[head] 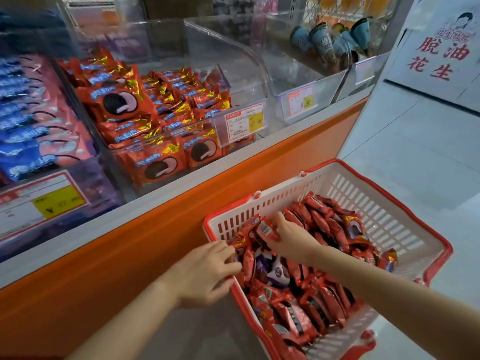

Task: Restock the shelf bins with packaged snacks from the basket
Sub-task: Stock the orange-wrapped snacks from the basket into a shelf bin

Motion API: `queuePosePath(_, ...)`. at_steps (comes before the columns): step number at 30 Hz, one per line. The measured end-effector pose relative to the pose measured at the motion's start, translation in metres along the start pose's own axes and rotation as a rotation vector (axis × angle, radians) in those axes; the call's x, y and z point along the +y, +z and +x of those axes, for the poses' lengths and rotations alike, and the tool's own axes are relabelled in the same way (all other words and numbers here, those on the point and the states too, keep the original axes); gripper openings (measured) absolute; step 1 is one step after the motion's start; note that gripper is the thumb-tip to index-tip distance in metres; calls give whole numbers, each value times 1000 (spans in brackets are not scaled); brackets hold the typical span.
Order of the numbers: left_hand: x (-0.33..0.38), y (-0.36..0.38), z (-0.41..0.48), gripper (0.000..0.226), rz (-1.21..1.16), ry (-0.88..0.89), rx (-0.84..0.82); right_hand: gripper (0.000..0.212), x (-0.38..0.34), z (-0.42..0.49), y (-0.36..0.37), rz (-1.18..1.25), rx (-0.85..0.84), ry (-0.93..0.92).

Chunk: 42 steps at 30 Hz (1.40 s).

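Red packets (pixel 319 302) crowd the basket (pixel 389 224), so most restocking seems left; the right hand (pixel 288 237) pinches one packet (pixel 263 229), the left hand (pixel 207 271) curls at the rim, its hold unclear.

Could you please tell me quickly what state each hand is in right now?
Left hand: fingers curled at the basket rim; whether they grip anything cannot be told.
Right hand: closed, holding a red snack packet.

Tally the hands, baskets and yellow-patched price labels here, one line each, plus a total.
Bare hands: 2, the left hand and the right hand, which grips a red foil snack packet
White slatted plastic basket with red rim: 1
White price labels with a yellow patch: 3
Total: 6
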State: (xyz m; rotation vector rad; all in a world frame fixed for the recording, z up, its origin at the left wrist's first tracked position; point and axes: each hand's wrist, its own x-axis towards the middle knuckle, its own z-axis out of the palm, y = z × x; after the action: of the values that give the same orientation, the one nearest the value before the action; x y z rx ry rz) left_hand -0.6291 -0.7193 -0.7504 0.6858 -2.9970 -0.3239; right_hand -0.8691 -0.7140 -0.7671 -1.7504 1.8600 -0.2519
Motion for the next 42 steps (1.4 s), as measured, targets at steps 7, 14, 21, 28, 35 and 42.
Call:
queuePosePath(7,14,-21,-3,29,-207,-361,-46,43,-37,-25,-21,136,17,-211)
queuePosePath(14,25,-37,14,58,-579,-559,175,46,-47,-50,-37,317,-14,-248)
queuePosePath(21,35,-26,40,24,-477,-541,238,68,20,-48,-24,128,-191,-4)
queuePosePath(28,38,1,63,29,-381,-608,205,94,53,-48,41,-409,-233,227)
queuePosePath(35,33,19,73,29,-358,-643,156,55,52,-46,45,-342,-90,337)
queuePosePath(42,25,10,57,28,-467,-663,191,48,38,-46,34,-362,41,224)
